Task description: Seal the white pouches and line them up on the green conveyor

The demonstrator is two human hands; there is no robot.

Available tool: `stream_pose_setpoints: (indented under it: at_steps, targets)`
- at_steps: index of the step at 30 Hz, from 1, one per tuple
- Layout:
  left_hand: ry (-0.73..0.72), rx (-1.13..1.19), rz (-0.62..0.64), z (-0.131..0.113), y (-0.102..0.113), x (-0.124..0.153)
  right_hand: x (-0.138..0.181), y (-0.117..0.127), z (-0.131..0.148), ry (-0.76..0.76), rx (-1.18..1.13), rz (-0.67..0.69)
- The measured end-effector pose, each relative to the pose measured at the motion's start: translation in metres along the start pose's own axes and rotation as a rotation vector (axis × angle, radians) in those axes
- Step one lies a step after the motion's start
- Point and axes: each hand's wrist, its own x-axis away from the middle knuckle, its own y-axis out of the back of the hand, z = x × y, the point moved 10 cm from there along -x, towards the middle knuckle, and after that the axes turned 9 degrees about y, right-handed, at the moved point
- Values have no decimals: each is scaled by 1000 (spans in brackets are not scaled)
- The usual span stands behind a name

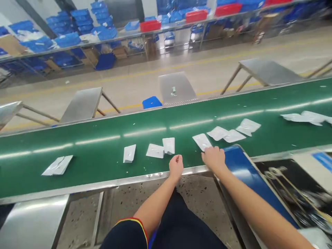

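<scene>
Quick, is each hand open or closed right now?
Left hand: closed, nothing visible in it.
Right hand: curled at a white packet; can't tell whether it's gripping.

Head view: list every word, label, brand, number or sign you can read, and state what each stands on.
No text can be read anywhere.
White packets: no legible print.
Blue bins and red bins: any markings are too small and blurred to read.
Blue patch at the right edge: no readable wording.
</scene>
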Motion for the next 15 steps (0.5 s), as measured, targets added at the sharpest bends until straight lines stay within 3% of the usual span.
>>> stream_pose_setpoints:
  at_steps: [3, 6, 8, 10, 15]
  targets:
    - [43, 49, -128, 18, 55, -9, -74, -25, 13, -36, 37, 164]
    - [352, 179, -247, 63, 97, -19, -112, -45, 2, -94, 37, 265]
    - [603, 316, -257, 90, 104, -24, -127, -49, 0, -105, 26, 281]
    - [728, 426, -237, 97, 100, -34, -138, -48, 10, -88, 6, 288]
    - [690, 426, -274, 81, 105, -60, -154, -50, 90, 93, -81, 283]
